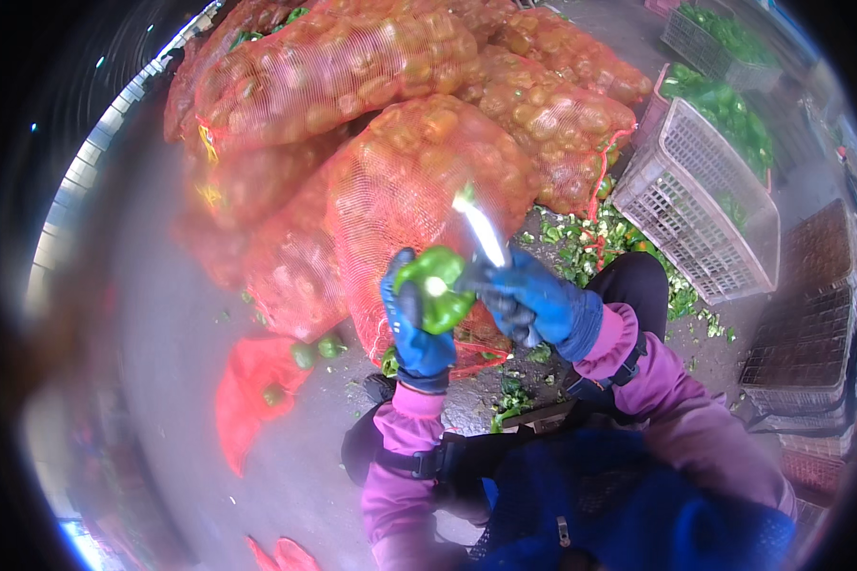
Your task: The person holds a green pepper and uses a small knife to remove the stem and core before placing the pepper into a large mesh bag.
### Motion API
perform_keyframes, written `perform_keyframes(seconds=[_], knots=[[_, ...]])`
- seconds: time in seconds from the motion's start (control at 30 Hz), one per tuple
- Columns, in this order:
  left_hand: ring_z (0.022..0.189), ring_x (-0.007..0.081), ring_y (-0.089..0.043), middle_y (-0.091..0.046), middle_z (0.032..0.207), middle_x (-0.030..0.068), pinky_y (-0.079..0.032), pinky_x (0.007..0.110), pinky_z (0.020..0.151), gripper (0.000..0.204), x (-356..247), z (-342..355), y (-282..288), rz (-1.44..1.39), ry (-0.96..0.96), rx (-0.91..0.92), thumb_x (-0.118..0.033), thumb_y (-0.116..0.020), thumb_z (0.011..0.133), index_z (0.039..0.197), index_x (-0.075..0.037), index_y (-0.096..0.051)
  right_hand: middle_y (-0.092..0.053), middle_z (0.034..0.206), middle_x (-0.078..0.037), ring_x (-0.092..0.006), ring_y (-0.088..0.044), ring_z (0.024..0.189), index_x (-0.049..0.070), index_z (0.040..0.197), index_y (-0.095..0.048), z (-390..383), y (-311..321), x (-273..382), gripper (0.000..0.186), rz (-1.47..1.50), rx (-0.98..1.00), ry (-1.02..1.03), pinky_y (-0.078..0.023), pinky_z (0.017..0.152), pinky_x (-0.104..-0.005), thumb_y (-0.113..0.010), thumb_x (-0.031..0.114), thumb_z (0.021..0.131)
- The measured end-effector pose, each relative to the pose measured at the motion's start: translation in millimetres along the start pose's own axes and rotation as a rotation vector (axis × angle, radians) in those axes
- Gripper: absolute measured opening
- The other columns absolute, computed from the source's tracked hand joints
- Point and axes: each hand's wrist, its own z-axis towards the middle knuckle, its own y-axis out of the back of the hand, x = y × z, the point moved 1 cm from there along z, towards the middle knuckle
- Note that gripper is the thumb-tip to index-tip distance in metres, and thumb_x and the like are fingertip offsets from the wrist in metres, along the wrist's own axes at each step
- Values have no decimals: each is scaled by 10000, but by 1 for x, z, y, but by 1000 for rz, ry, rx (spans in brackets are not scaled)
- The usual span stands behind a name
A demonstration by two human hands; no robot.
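Observation:
In a blue glove, my left hand is closed on a green bell pepper, whose pale stem end faces up. My right hand, also gloved in blue, grips a knife with its bright blade pointing up and away from me, just above the pepper's right side. My right fingers are close beside the pepper; I cannot tell whether they touch it. Just beyond both hands lies a red mesh sack full of rounded produce, with green pepper scraps on the floor below my hands.
More full mesh sacks are piled ahead. At right stand plastic crates, some holding green peppers, and darker stacked crates. An empty red mesh bag and loose peppers lie on the grey floor to the left.

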Motion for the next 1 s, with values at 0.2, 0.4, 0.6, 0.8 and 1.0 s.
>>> perform_keyframes(seconds=[0.2,0.4,0.6,0.8,1.0], knots=[[1129,303,-566,-533,1284,117,-556,517,778,610,-7,-3,-1,-108,187,147,-438,-516,927,1412,-114,-339,-500,630,-2,-125,-483,483,108,1072,-618,-2,51,37,235,-676,-225,36,-396,427,-268,-608,233,874],[1136,316,-568,-528,1311,130,-567,533,757,601,-8,-7,-12,-196,306,119,-464,-438,946,1437,-138,-321,-603,743,-197,-385,-603,680,88,946,-575,-33,49,10,143,-1463,-427,535,-491,614,-471,-556,179,837],[1109,238,-568,-557,1250,79,-514,463,891,506,2,4,-16,245,11,-81,-423,-454,959,1341,-93,-455,-599,731,-146,-316,-615,611,143,1107,-588,-62,29,-10,293,-1320,-388,309,-500,566,-421,-625,254,839],[1164,241,-530,-548,1251,101,-445,399,977,505,29,-7,-40,99,149,153,-440,-409,972,1327,-84,-461,-579,757,-55,-133,-579,630,199,1364,-480,-80,23,20,556,-251,-346,87,-483,568,-262,-663,366,868],[1242,267,-456,-367,1448,115,-334,386,1057,692,67,-5,-130,413,27,421,-537,-361,970,1454,-51,-267,-608,673,0,-107,-605,528,127,1067,-593,-108,93,22,248,699,-234,403,-504,460,-235,-611,316,907]])
